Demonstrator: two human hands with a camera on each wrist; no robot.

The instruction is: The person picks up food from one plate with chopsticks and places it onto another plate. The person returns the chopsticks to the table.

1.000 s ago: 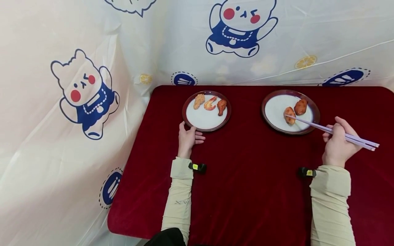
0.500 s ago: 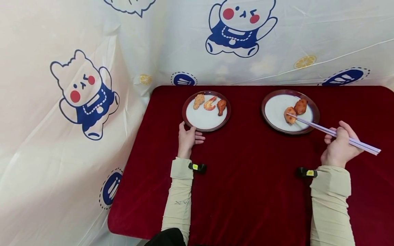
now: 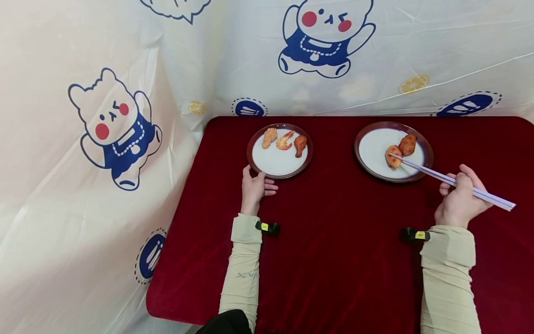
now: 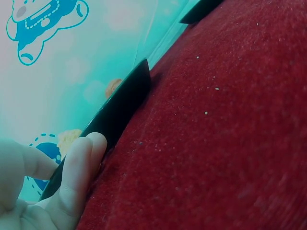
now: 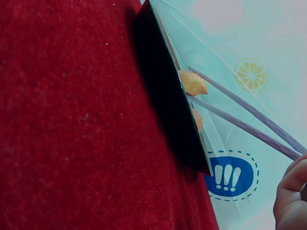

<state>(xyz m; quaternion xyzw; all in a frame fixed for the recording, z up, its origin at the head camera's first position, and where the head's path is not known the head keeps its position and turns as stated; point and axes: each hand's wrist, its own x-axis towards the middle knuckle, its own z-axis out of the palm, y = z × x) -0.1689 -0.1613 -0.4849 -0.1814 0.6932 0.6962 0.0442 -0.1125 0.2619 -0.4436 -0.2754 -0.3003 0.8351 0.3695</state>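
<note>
The rim of the left round, brown-bordered white plate (image 3: pixel 275 165) is pinched between the thumb and fingers of the left hand (image 3: pixel 253 191). Carried on it are a golden crumbed piece (image 3: pixel 269 138), a curled orange shrimp (image 3: pixel 284 141) and a reddish-brown drumstick (image 3: pixel 300 145). Lilac chopsticks (image 3: pixel 435 174) are clamped in the fingers of the right hand (image 3: pixel 459 202). On the right round, brown-bordered white plate (image 3: pixel 370 146), an oval browned piece (image 3: pixel 393 162) is straddled by their tips; a darker piece (image 3: pixel 408 144) is positioned just beside it. Both plates are supported by the red velvety table (image 3: pixel 333 255).
</note>
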